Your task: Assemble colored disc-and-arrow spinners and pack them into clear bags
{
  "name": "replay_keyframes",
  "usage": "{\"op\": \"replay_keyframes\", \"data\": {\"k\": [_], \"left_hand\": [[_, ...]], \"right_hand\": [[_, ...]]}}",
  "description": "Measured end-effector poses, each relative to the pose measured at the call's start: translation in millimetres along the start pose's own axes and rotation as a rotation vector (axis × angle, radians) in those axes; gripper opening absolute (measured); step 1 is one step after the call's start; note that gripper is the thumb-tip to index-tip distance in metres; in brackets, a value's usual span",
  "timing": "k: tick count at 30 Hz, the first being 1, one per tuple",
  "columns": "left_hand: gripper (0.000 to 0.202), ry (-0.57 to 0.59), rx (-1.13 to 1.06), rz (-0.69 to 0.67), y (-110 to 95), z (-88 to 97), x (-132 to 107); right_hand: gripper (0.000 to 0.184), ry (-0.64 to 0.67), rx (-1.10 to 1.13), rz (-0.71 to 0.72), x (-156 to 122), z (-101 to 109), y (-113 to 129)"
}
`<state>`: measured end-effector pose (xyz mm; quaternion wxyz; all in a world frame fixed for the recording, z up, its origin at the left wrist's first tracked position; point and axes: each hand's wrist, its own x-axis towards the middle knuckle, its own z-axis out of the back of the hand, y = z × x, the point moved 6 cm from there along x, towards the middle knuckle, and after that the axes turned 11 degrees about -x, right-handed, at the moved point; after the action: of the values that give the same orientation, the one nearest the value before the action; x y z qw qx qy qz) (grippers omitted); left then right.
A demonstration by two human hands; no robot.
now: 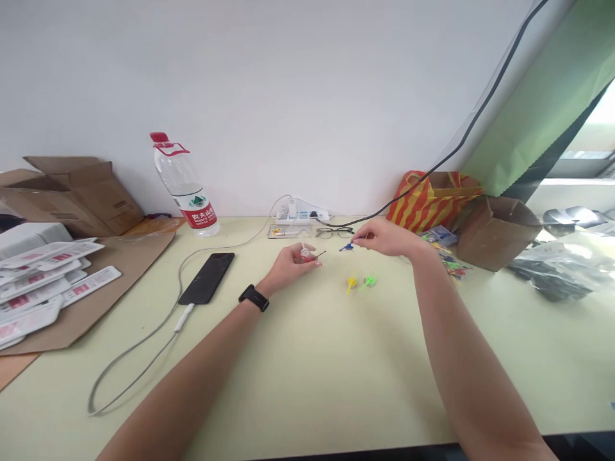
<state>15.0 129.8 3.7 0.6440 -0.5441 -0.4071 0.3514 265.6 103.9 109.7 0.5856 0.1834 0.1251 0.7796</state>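
Observation:
My left hand point(287, 267), with a black watch on its wrist, has its fingers closed round a small red-and-white piece point(306, 254). A thin dark rod sticks out to the right from those fingers; what it belongs to is too small to tell. My right hand point(384, 237) pinches a small blue plastic piece point(346, 246) just above or at the table surface. Nearer to me, between the hands, lie a yellow plastic piece point(352, 282) and a bright green plastic piece point(369, 281), each with a thin stem.
Behind the hands are glasses point(335, 232), a clear case point(289, 231) and a power strip point(302, 212). A phone point(207, 279) on a cable lies left, near a large bottle point(189, 192). White packs point(43, 275) stand far left. An open carton point(497, 230) and small coloured parts point(454, 266) are right.

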Motion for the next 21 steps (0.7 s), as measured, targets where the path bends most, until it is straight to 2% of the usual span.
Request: {"op": "replay_keyframes", "data": {"k": [4, 7, 9, 12, 15, 21], "left_hand": [[0.071, 0.035, 0.035, 0.014, 7.0, -6.8, -8.0], [0.065, 0.031, 0.068, 0.011, 10.6, -7.0, -7.4], [0.060, 0.017, 0.074, 0.000, 11.0, -6.6, -7.1], [0.060, 0.049, 0.067, -0.007, 9.3, -10.5, -9.5], [0.062, 0.109, 0.053, -0.002, 6.5, -17.2, -14.0], [0.067, 0.176, 0.010, 0.008, 0.5, -23.7, -19.5]], "right_hand": [[0.031, -0.171, 0.123, 0.078, -12.8, 38.2, 20.3], [0.031, -0.335, 0.220, 0.121, -25.3, 61.5, 37.0], [0.031, -0.393, 0.256, 0.143, -31.0, 68.2, 49.1], [0.028, -0.432, 0.300, 0.186, -32.2, 67.3, 66.6], [0.022, -0.443, 0.317, 0.223, -26.7, 57.9, 78.5], [0.021, -0.333, 0.197, 0.313, -11.6, 28.9, 91.2]]}}
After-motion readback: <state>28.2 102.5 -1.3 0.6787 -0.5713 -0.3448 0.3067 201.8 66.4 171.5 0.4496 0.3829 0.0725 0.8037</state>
